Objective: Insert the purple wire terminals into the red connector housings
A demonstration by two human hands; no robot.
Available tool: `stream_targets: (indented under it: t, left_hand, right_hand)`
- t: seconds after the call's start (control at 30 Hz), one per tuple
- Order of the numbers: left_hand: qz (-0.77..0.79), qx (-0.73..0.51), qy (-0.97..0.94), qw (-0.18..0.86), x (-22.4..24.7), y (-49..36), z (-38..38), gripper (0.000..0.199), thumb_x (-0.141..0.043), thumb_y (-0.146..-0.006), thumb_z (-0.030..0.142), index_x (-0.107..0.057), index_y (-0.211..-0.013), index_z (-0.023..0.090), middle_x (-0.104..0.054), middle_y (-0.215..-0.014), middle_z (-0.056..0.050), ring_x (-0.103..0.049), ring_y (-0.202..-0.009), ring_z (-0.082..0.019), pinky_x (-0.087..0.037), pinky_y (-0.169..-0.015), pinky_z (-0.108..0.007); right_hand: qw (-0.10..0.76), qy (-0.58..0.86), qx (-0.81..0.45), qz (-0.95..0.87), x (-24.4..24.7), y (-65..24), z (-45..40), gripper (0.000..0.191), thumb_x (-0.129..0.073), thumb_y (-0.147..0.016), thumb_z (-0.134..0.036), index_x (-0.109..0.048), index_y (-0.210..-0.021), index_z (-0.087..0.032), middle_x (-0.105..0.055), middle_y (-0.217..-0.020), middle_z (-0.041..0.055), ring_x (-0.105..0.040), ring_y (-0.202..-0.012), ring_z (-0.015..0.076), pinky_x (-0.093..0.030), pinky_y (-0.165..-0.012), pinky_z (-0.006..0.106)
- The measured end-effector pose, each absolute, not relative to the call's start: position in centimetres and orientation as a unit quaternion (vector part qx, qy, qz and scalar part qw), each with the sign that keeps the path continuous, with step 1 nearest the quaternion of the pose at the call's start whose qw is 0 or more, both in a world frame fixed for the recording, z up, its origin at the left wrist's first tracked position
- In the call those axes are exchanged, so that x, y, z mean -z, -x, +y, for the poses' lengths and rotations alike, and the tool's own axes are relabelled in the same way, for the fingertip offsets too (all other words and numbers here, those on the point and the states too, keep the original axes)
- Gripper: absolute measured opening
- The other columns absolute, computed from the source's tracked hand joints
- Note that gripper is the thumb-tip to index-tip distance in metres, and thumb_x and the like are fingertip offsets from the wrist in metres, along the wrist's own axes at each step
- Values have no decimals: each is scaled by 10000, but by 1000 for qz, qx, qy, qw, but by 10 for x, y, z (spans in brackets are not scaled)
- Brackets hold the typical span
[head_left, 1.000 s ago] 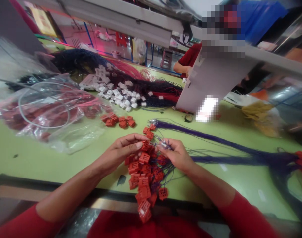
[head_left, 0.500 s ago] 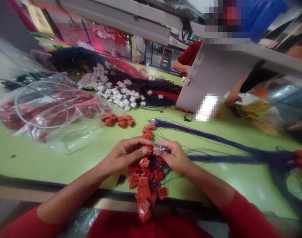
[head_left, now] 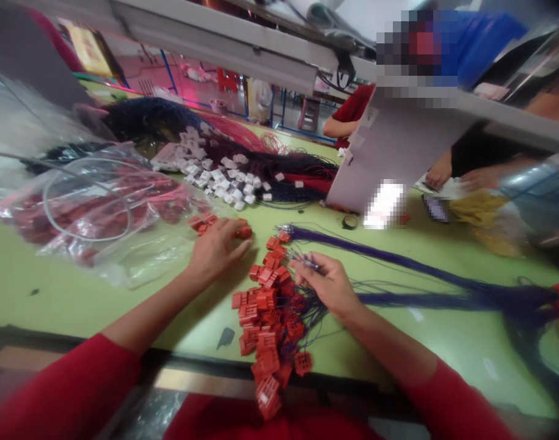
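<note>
Two hands over the green tabletop (head_left: 77, 305) from where I'm standing. Near edge is a dark strip (head_left: 192, 362); the connector heap (head_left: 265, 299) runs right up to it, nearest piece showing past it. Room to move: green surface shows left of the left forearm, in a gap between left hand and heap, and near right below the wires. Far right, a gray panel (head_left: 393, 146) bounds the reach.

Left hand (head_left: 219, 247) is down on the loose red connectors (head_left: 245, 230), far-left of the heap, fingers curled over them, thumb apart. Can't tell if it has one gripped. Right hand (head_left: 327, 278) is pinched narrow on wire ends (head_left: 309, 263) with metal tips, just right of the heap's far part. Purple wires (head_left: 398, 255) run off to the right from there.

Containers: clear plastic bag (head_left: 144, 269) on the left, red connectors inside, its near corner just beside the left wrist. Blue bin (head_left: 485, 49) far right, up high, partly blurred out; can't see its contents.
</note>
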State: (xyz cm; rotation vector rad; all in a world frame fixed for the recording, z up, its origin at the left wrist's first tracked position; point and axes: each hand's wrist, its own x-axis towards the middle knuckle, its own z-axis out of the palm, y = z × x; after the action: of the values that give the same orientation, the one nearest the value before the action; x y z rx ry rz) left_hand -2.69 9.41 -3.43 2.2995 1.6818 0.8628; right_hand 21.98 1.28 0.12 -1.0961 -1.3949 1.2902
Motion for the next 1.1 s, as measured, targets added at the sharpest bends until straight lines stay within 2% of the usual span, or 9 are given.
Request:
stream_targets:
  t: [0.1, 0.23, 0.4, 0.57, 0.67, 0.73, 0.83, 0.97, 1.1]
  left_hand:
    - [561, -242, -791, 30, 40, 30, 116, 250, -596, -858, 316, -717, -998, 150, -662, -977, -160, -630, -886, -330, -496, -785, -448]
    - [517, -231, -823, 38, 38, 28, 116, 179, -541, -847, 237, -708, -879, 180, -688, -951, -129, -627, -911, -310, -494, -863, -443]
    - [481, -253, -837, 60, 36, 31, 93, 336, -524, -780, 189, -642, -1092, 147, -690, -1146, -153, -622, -1080, -310, -492, -965, -435]
    - [559, -182, -805, 78, 33, 18, 88, 317, -545, -879, 421, -618, -1044, 161, -672, -1175, -166, -654, -1046, -318, -527, -823, -396]
    - [598, -152, -781, 97, 34, 9, 94, 256, -546, -886, 413, -637, -898, 175, -704, -1071, -147, -680, -956, -303, -514, -757, -361]
    - [601, -161, -775, 112, 34, 8, 95, 246, -532, -894, 392, -653, -935, 181, -723, -1048, -124, -692, -898, -269, -516, -750, -345]
    - [584, -241, -741, 229, 34, 14, 92, 377, -611, -847, 469, -658, -1077, 175, -744, -999, -97, -694, -797, -229, -531, -697, -328]
    - [494, -362, -625, 484, 24, 19, 75, 425, -781, -741, 492, -655, -987, 169, -729, -803, -52, -649, -621, -166, -486, -532, -268]
    - [443, -424, -557, 560, 8, 15, 54, 419, -891, -663, 367, -622, -929, 186, -718, -794, -24, -624, -560, -125, -500, -498, -242]
  right_hand:
    - [450, 447, -546, -547, 0, -218, 12, 376, -721, -855, -508, -631, -699, -178, -630, -647, -1, -515, -556, 95, -431, -558, 236]
    - [446, 446, -561, -536, 2, -219, 11, 353, -689, -887, -496, -648, -757, -170, -650, -691, -3, -433, -479, 58, -380, -521, 236]
    - [447, 444, -563, -535, 1, -219, 10, 334, -663, -912, -493, -623, -806, -178, -625, -659, -19, -350, -471, 63, -308, -498, 241]
    - [455, 447, -565, -524, -1, -217, 9, 335, -719, -864, -472, -543, -784, -199, -581, -601, -40, -402, -524, 91, -303, -518, 239]
    - [451, 466, -554, -522, -2, -217, 10, 331, -740, -836, -451, -553, -756, -190, -546, -576, -46, -404, -526, 88, -309, -531, 241]
    - [449, 479, -547, -519, -3, -218, 10, 334, -746, -820, -448, -559, -736, -184, -520, -562, -49, -408, -530, 88, -318, -538, 242]
    - [448, 487, -547, -513, -3, -218, 11, 344, -754, -794, -465, -575, -726, -179, -486, -562, -52, -400, -540, 88, -311, -529, 240]
    - [447, 491, -544, -513, -5, -216, 10, 340, -776, -762, -464, -605, -730, -172, -447, -578, -56, -356, -545, 83, -280, -512, 237]
    - [448, 492, -532, -523, -9, -215, 8, 337, -778, -759, -463, -598, -710, -182, -449, -582, -49, -357, -557, 93, -298, -512, 239]
